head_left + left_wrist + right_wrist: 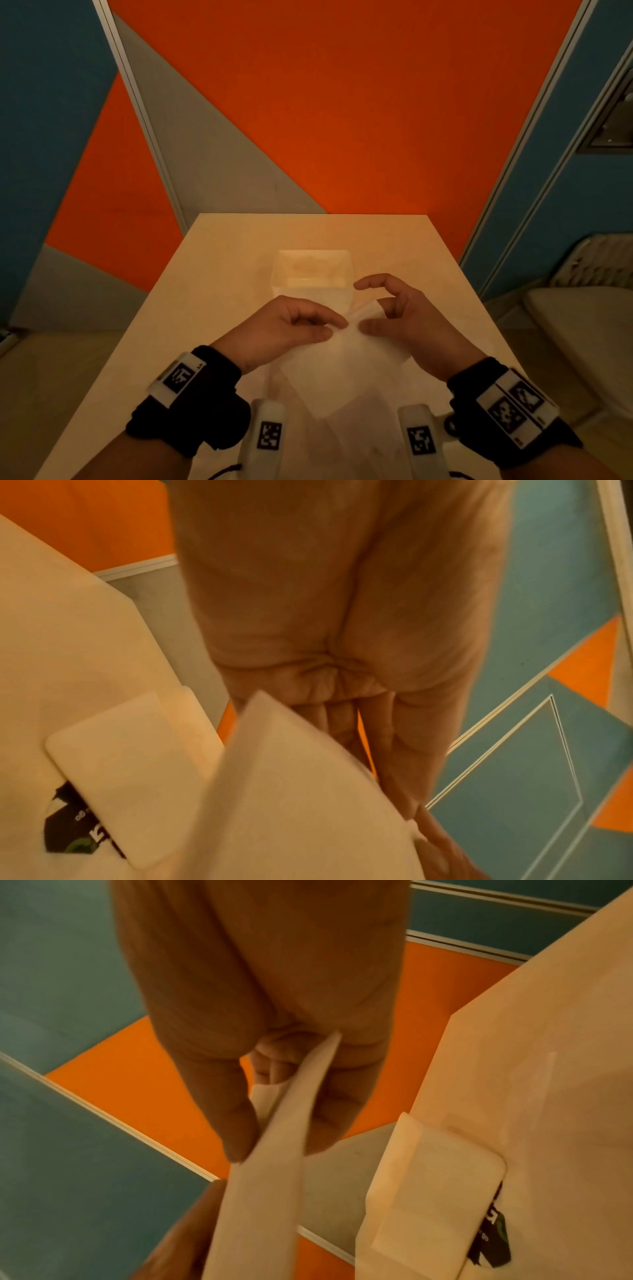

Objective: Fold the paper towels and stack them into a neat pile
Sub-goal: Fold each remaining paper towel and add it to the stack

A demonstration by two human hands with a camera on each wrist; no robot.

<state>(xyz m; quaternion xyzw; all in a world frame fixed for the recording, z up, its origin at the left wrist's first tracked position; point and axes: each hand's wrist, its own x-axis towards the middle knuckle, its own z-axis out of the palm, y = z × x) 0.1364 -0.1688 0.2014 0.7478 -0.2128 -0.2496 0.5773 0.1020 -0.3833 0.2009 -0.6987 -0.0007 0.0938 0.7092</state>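
Observation:
A white paper towel hangs above the near part of the table, held up by its top edge. My left hand pinches that edge between thumb and forefinger. My right hand pinches the edge just to the right, with its index finger arched free above. In the left wrist view the paper towel covers the lower frame and my left hand grips its far edge. In the right wrist view the paper towel runs as a strip between the thumb and fingers of my right hand.
A white rectangular container stands on the pale table just beyond my hands; a black label shows beside it. Orange, grey and blue partition panels close off the back. A pale seat is at the right.

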